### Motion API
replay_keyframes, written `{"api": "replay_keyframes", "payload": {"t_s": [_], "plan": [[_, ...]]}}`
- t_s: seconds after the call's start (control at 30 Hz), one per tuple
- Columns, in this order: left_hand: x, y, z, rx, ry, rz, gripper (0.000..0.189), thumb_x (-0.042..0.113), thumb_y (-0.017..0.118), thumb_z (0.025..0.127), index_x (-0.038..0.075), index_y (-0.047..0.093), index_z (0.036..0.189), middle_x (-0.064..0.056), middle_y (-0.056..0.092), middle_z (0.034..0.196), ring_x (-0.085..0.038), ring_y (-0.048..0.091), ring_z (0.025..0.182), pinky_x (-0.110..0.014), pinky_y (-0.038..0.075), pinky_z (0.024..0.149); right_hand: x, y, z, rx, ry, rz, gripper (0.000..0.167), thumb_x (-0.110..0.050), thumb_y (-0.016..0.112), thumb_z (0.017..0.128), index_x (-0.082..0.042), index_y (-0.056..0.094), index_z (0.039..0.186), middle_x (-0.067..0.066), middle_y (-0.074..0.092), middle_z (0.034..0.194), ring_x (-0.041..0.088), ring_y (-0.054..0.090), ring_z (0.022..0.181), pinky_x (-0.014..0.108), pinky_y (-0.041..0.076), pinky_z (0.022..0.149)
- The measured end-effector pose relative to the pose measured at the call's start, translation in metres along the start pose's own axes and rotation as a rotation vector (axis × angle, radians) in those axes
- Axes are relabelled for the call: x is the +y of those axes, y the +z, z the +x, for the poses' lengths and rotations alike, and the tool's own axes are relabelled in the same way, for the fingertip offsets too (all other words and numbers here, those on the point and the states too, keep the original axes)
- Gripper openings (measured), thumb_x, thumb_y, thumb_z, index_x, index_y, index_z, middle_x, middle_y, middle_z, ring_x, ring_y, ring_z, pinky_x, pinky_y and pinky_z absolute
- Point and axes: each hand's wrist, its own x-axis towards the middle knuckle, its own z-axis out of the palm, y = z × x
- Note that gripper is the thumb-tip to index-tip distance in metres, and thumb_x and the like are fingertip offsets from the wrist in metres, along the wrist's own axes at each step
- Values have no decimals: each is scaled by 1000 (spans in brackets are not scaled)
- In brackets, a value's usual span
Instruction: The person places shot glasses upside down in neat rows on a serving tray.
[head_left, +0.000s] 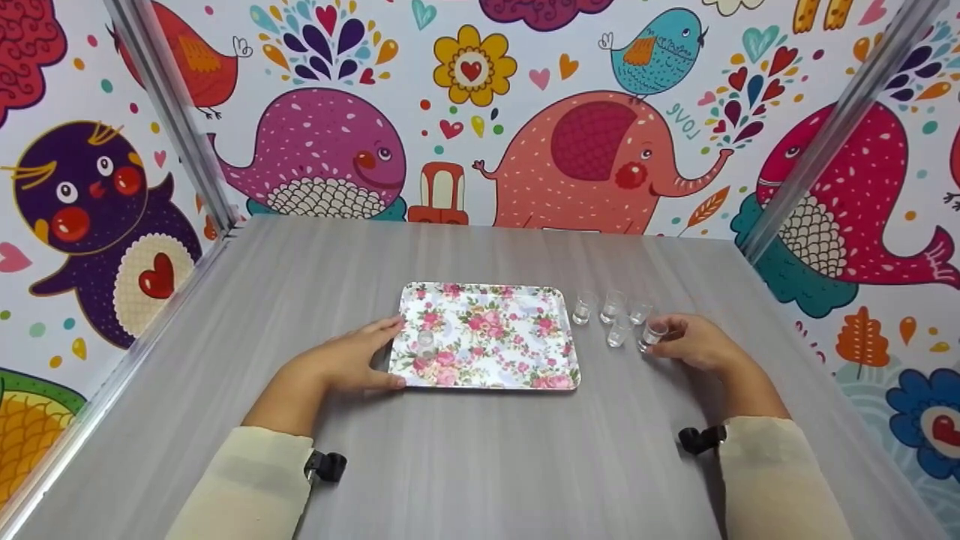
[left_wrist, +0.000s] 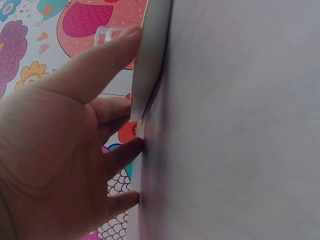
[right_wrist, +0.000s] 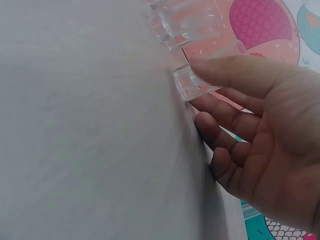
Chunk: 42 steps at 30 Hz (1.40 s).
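Note:
A floral rectangular tray (head_left: pixel 491 337) lies flat on the table with one clear shot glass (head_left: pixel 426 343) standing near its left end. My left hand (head_left: pixel 349 360) is at the tray's left edge. Its spread fingers and thumb touch the rim, as the left wrist view also shows from low down. To the right of the tray, my right hand (head_left: pixel 694 341) pinches another small clear shot glass (head_left: pixel 652 337) between thumb and fingers. In the right wrist view the base of this held glass (right_wrist: pixel 187 82) appears at table level; any gap beneath is hard to tell.
Several more clear shot glasses (head_left: pixel 613 307) stand in a loose cluster between the tray and my right hand. The grey wood-grain table (head_left: pixel 487 465) is bordered by brightly printed walls (head_left: pixel 450 112) and metal posts (head_left: pixel 176 120) at its back corners.

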Motion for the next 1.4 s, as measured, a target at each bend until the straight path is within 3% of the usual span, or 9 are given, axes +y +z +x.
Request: {"api": "replay_keyframes", "payload": {"t_s": [0.23,0.53,0.67,0.93,1.17,1.4], "plan": [[1,0,0,-2,-12,0,107,54,82,90,13,25,172,-4,20,181,-43,22,166,-67,24,131,0,2,0,32,-7,-19,41,-35,85,92,-10,72,121,4,65,103,23,56,99,29,48,80],[-1,1,0,-8,-19,9,106,56,81,91,16,25,172,0,19,182,-40,20,167,-66,23,132,2,2,4,48,-26,-62,45,-36,87,90,-9,75,125,6,70,108,22,57,98,28,50,78],[-2,1,0,-6,-15,3,106,56,81,91,15,25,172,-1,19,182,-40,21,167,-66,23,132,0,-3,1,40,-11,-18,45,-40,86,91,-12,75,124,6,70,114,23,58,104,29,52,83],[0,0,0,-6,-16,-5,106,54,82,91,15,25,172,-1,19,182,-40,21,167,-66,24,132,-12,-9,-5,99,20,136,46,-45,86,90,-14,73,123,4,73,114,24,60,112,33,56,96],[0,-1,0,-3,-4,1,106,54,81,91,13,26,172,-3,19,181,-42,21,166,-67,23,132,-25,-10,-7,183,-40,222,53,-49,80,95,-14,72,133,-3,75,122,19,62,118,31,51,101],[-4,1,0,-1,6,6,106,55,81,91,13,26,172,-3,20,181,-43,22,166,-68,23,131,-46,1,-7,229,-121,281,52,-48,80,95,-13,72,133,-8,74,115,14,66,108,25,57,95]]}}
